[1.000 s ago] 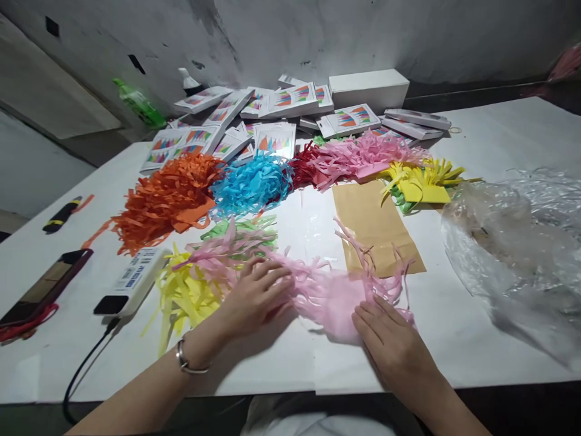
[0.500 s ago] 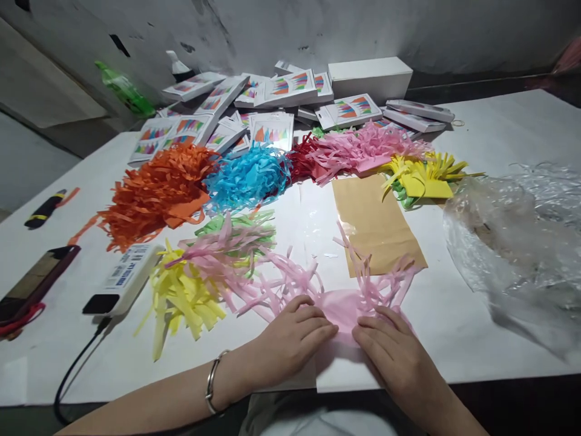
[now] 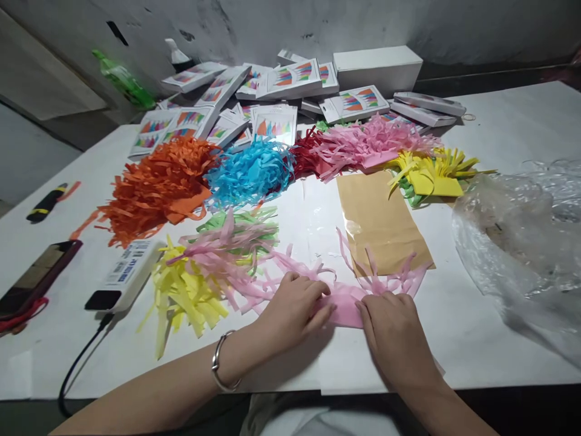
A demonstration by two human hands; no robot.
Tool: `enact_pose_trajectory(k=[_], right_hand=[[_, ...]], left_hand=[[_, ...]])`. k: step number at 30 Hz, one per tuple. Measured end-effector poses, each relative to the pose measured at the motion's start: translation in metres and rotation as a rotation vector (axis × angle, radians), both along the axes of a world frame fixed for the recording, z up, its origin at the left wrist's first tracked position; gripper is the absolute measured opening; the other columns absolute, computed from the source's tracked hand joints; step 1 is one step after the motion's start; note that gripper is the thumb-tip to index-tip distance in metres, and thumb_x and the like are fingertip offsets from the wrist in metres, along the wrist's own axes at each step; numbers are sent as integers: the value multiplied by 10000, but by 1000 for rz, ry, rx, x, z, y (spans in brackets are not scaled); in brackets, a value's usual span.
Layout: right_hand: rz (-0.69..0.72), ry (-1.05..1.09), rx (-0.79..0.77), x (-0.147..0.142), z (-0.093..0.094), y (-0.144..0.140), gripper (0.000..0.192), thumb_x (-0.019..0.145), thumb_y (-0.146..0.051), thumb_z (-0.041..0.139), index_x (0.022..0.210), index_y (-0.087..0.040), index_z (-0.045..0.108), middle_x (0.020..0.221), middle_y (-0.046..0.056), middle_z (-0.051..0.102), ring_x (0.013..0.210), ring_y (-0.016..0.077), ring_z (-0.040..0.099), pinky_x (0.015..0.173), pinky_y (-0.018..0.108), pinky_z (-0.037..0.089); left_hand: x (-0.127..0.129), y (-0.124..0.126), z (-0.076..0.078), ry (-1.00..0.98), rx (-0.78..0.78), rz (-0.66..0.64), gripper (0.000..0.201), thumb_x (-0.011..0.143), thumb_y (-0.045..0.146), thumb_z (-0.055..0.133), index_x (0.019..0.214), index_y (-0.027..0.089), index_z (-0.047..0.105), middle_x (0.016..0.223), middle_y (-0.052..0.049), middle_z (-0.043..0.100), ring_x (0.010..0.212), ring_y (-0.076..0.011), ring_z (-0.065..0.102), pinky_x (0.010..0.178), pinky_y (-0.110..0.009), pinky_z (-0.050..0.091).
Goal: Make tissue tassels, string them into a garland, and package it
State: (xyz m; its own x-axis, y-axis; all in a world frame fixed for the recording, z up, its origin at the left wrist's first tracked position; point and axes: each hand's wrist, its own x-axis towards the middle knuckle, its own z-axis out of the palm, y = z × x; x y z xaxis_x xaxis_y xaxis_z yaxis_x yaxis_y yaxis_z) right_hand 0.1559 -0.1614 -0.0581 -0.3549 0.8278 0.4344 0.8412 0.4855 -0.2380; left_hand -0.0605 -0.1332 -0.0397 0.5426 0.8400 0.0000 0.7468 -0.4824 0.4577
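Observation:
A pink tissue paper fringe lies across the front of the table, its cut strips spread away from me. My left hand grips its left part, fingers curled and thumb pressed along the near edge. On the right part, my right hand bends its fingers over the paper. A smooth uncut band shows between the two hands. Just left of it are a pink tassel, a yellow fringe and some green strips. The fingertips' undersides are hidden.
Piles of orange, blue, pink and yellow fringes line the back, before printed boxes. A brown paper sheet lies ahead, clear plastic to the right. A phone and power bank sit left.
Both hands have curled further over the pink paper. Its uncut band now looks narrower, with a straighter near edge. The camera view has shifted slightly.

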Motion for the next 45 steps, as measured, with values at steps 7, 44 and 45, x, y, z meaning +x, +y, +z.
enact_pose_trajectory(k=[7,44,45], right_hand=[[-138,-32,-58,4,-4,-9,291,1021,-225,485,753,-195,595,724,43,607,768,214,545,788,385,328],[179,-91,70,14,-2,-12,254,929,-50,464,1046,-135,672,995,104,702,1035,246,593,1036,448,351],[210,-124,70,14,-5,-12,280,919,-30,439,1030,-123,678,961,108,696,998,247,589,1021,441,364]], left_hand=[[15,13,-9,-170,45,-176,178,965,110,430,964,180,594,979,-81,681,901,-201,588,798,-330,436],[33,34,-9,282,80,-16,269,983,290,534,772,166,643,803,-63,677,807,-239,608,696,-380,357],[31,35,-9,269,85,-19,262,980,295,542,774,165,638,799,-62,674,793,-234,606,692,-375,365]])
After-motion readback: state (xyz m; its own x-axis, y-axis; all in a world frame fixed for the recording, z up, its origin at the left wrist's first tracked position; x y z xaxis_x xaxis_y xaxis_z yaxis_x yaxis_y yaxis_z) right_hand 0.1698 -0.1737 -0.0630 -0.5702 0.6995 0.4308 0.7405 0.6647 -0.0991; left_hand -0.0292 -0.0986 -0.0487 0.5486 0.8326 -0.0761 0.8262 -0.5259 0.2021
